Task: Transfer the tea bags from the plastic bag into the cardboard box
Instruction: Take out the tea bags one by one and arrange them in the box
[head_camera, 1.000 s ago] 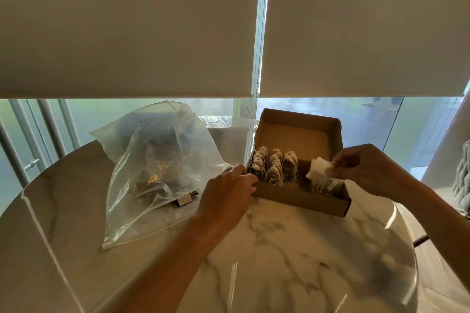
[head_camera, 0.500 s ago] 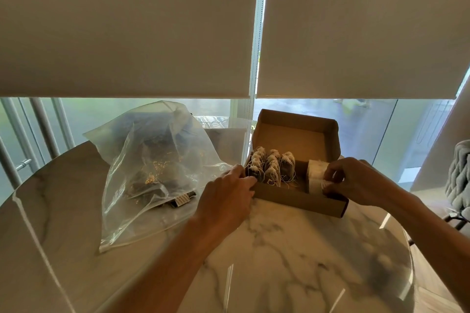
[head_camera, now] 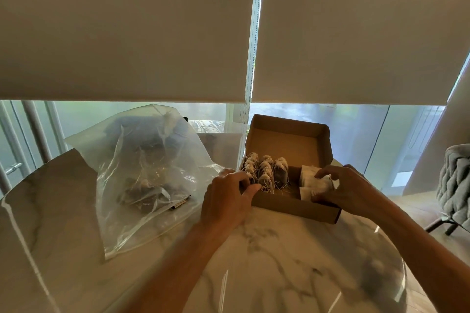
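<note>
An open brown cardboard box (head_camera: 292, 204) stands on the marble table, its lid upright at the back. Several tea bags (head_camera: 265, 173) stand in rows in its left half. My left hand (head_camera: 227, 199) grips the box's front left corner, fingers curled at the first row. My right hand (head_camera: 340, 188) reaches into the box's right end, fingers curled around pale tea bags (head_camera: 311, 183) there. The clear plastic bag (head_camera: 142, 173) lies to the left, with dark tea bags showing through it.
The round marble table (head_camera: 267, 262) has a curved edge at the front right. A grey knitted chair (head_camera: 455, 185) stands beyond it at the right. Behind the table are window panes, lowered blinds and a metal railing (head_camera: 33, 129) at the left.
My right hand has come down from above the box's right end into the box with the pale tea bags. My left hand stays on the box's left corner.
</note>
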